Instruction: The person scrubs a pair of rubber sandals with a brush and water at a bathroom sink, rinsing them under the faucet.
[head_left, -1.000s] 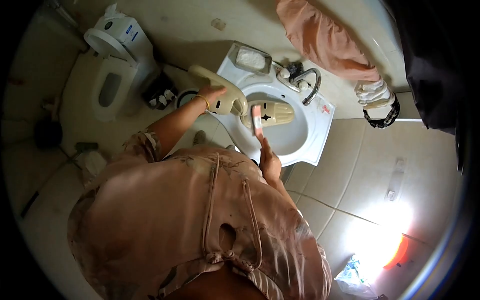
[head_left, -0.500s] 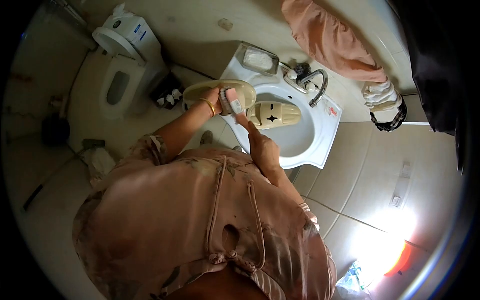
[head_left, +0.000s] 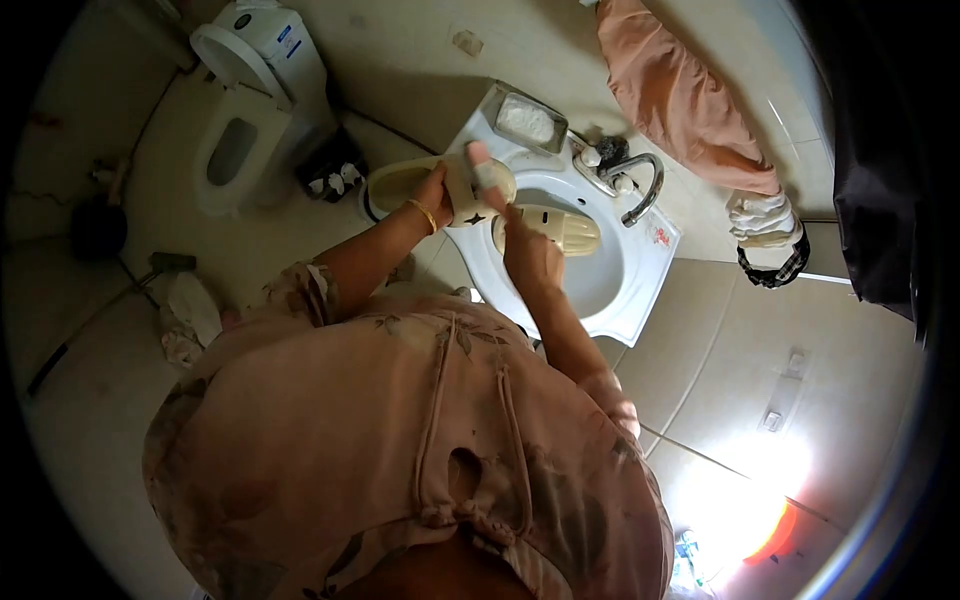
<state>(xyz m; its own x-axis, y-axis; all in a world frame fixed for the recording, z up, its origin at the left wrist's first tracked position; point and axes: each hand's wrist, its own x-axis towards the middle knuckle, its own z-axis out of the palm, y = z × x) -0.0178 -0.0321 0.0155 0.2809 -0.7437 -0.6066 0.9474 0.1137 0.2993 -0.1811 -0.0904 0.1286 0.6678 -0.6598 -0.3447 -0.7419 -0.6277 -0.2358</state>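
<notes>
My left hand (head_left: 434,192) grips a beige slipper (head_left: 397,186) by its strap, which shows a dark star cut-out. The slipper hangs at the left edge of the white washbasin (head_left: 622,312). In my right hand (head_left: 534,252) is the handle of a pink brush (head_left: 482,168), its head blurred by motion over the slipper's right end. A second beige slipper (head_left: 578,236) lies in the basin, partly hidden behind my right hand.
A curved metal faucet (head_left: 648,180) rises at the basin's right rear. A clear box with white contents (head_left: 525,120) sits on the basin's back corner. A toilet (head_left: 245,135) and a dark bin (head_left: 332,172) stand to the left. Pink cloth (head_left: 680,90) hangs above the faucet.
The brush has moved up and to the right, away from my left hand. The held slipper has turned, so its strap with the star now shows.
</notes>
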